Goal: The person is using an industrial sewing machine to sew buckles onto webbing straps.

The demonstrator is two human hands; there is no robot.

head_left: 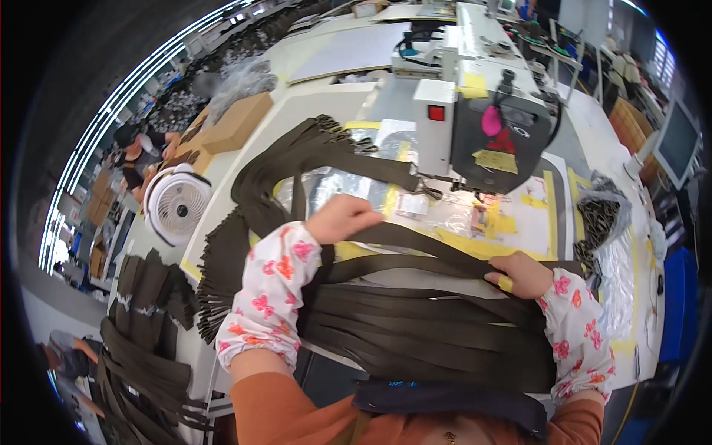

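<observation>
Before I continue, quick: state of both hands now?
Left hand: closed; whether it holds anything is unclear.
Right hand: closed, holding a flat, dark-olive fabric strap.

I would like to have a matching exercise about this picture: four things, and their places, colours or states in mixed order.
1. Right hand
2. Fan
3. Cardboard box
4. Sleeve covers

A. Brown, higher in the picture than the fan
B. White, with pink and orange prints
C. Holding a dark strap
D. White and round

Pairs: 1-C; 2-D; 3-A; 4-B
</observation>
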